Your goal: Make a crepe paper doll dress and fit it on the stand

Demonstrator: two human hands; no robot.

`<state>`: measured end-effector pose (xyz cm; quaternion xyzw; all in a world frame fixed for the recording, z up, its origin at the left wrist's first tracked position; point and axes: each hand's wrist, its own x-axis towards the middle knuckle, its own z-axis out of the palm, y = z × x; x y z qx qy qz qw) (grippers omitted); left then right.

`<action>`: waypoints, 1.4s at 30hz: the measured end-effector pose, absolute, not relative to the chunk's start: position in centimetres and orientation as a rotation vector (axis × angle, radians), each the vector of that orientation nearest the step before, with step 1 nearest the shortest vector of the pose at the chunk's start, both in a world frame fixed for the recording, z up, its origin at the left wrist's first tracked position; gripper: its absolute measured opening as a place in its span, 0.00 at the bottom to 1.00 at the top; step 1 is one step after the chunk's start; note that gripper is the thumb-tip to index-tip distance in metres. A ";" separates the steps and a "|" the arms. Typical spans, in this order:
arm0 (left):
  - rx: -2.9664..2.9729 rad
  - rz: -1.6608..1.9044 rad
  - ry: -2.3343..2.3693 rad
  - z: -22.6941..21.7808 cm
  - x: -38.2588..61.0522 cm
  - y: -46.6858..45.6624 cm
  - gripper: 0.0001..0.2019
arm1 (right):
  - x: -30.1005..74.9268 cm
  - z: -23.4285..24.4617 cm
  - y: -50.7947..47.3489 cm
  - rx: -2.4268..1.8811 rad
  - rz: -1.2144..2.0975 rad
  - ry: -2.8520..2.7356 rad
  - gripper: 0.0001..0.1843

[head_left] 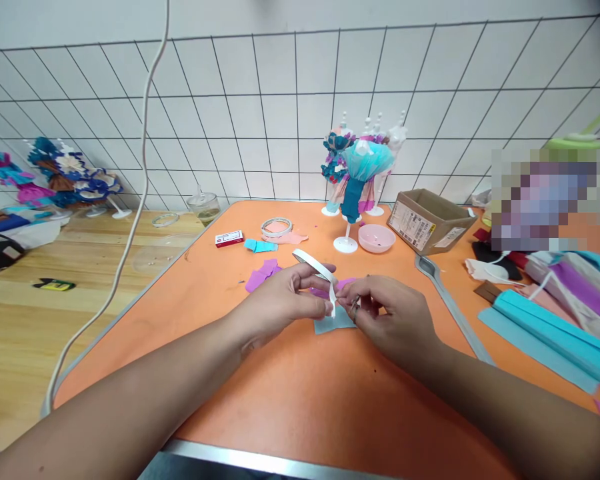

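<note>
My left hand (285,293) is closed round a narrow roll of white tape (310,262), its thumb and fingers pinching the loose strip that hangs down. Close beside it, my right hand (395,313) is closed on a small metal tool (355,305), mostly hidden by the fingers, so its kind is unclear. The right fingertips are at the tape strip; whether they touch it I cannot tell. Below both hands lies a pale blue paper piece (333,324). Purple paper pieces (263,275) lie left of and behind the hands.
Behind the hands, paper-dressed figures on white stands (346,244), a pink bowl (377,238) and a cardboard box (430,220) stand on the orange table (280,393). A second tape roll (277,227) and a small red-white box (229,239) sit left. Blue paper rolls (560,330) lie right. A white cable (143,133) hangs left.
</note>
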<state>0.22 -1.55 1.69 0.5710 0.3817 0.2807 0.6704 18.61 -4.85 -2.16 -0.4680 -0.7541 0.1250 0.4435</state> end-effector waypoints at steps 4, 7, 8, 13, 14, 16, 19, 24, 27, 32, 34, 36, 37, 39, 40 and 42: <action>1.320 0.732 0.944 1.5 0.1 -1.2 0.30 | 18.8 -1.2 -5.2 -1.251 0.513 -1.736 0.10; 1.419 0.839 1.025 1.4 -0.4 -0.7 0.29 | 19.0 -0.3 -5.4 -1.292 0.814 -1.715 0.13; 1.454 0.861 1.050 1.5 -0.5 -0.6 0.29 | 19.0 -0.1 -5.5 -1.264 0.976 -1.776 0.13; 1.580 0.884 1.126 1.6 -0.6 -0.7 0.28 | 18.7 -0.5 -5.6 -1.233 1.368 -2.048 0.14; 1.596 0.882 1.132 1.6 -0.6 -0.8 0.28 | 18.6 -0.7 -5.5 -1.274 1.306 -2.098 0.14; 1.621 0.873 1.142 1.6 -0.5 -1.0 0.28 | 18.5 -0.9 -5.5 -1.346 1.172 -2.184 0.15; 1.629 0.850 1.153 1.6 -0.3 -1.2 0.27 | 18.3 -1.0 -5.4 -1.400 1.071 -2.225 0.15; 1.601 0.822 1.148 1.8 0.0 -1.5 0.29 | 18.2 -1.0 -5.4 -1.442 1.025 -2.219 0.17; 1.584 0.805 1.136 1.8 0.2 -1.7 0.29 | 18.1 -1.0 -5.4 -1.441 1.009 -2.218 0.18; 1.545 0.800 1.111 1.7 0.6 -2.0 0.29 | 18.0 -1.2 -5.2 -1.459 0.935 -2.204 0.16; 1.531 0.803 1.105 1.6 0.6 -2.1 0.29 | 17.9 -1.3 -5.2 -1.465 0.912 -2.202 0.17; 1.523 0.809 1.105 1.6 0.6 -2.1 0.29 | 17.8 -1.4 -5.2 -1.463 0.899 -2.202 0.17; 1.523 0.812 1.107 1.6 0.6 -2.1 0.29 | 17.7 -1.4 -5.2 -1.462 0.898 -2.201 0.18; 1.528 0.808 1.115 1.7 0.6 -2.1 0.30 | 17.7 -1.3 -5.2 -1.459 0.898 -2.196 0.18; 1.531 0.804 1.120 1.8 0.6 -2.1 0.30 | 17.6 -1.3 -5.2 -1.459 0.897 -2.195 0.18; 1.536 0.796 1.129 1.9 0.7 -2.2 0.30 | 17.6 -1.3 -5.2 -1.467 0.891 -2.193 0.18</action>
